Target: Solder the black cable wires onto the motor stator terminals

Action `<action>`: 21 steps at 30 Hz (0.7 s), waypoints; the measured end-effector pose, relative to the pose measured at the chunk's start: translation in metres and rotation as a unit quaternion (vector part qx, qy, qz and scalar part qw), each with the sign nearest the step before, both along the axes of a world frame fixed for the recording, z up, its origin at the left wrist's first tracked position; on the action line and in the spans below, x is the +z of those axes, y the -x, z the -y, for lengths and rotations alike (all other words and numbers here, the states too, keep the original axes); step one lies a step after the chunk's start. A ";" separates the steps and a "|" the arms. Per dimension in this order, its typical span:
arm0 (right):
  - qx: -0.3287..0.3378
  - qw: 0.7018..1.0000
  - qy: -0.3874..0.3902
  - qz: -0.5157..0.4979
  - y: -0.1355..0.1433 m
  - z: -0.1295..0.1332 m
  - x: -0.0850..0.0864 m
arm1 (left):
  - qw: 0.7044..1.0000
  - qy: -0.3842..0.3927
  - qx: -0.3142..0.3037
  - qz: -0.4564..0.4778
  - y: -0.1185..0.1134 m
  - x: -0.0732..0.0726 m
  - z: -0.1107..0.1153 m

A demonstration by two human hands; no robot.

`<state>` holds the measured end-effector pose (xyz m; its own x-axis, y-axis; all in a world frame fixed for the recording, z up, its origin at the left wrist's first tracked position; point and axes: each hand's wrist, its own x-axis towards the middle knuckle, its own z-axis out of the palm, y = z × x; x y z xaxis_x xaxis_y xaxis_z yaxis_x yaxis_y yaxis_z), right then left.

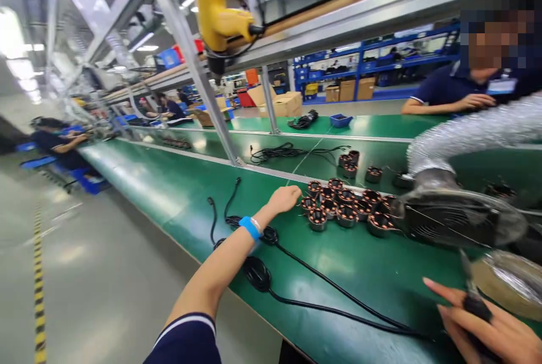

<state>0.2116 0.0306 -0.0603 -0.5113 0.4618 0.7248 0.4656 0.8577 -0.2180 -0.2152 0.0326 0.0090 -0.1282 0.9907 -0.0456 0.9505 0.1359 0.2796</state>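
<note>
My left hand, with a blue band at the wrist, reaches over the green bench to the left edge of a cluster of copper-wound motor stators. Its fingers are closed together beside the nearest stators; what they pinch, if anything, is too small to tell. At the lower right my right hand is wrapped round a dark-handled tool with a pointed metal end, its index finger stretched out. Black cables lie under and beside my left forearm and run toward my right hand.
A silver flexible duct joins a dark oval hood at the right. Tape lies near my right hand. A yellow heat gun hangs from the metal frame. Across the bench a person sits; others work far left.
</note>
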 end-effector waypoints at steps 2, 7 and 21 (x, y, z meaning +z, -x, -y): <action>0.076 0.996 -0.031 -0.035 -0.005 0.016 -0.005 | 1.000 -0.017 0.019 -0.015 -0.003 0.005 -0.002; 0.149 0.984 -0.065 -0.069 0.021 0.019 0.001 | 0.999 -0.037 0.018 -0.033 -0.018 0.022 -0.009; 0.135 0.987 -0.061 -0.058 0.032 0.021 0.001 | 0.994 0.011 0.032 -0.107 -0.056 0.038 -0.147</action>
<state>0.1800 0.0098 -0.0597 -0.5149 0.2260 0.8269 0.1942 0.9703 -0.1442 -0.1591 0.1793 0.0474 -0.2003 0.9792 -0.0312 0.9770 0.2020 0.0680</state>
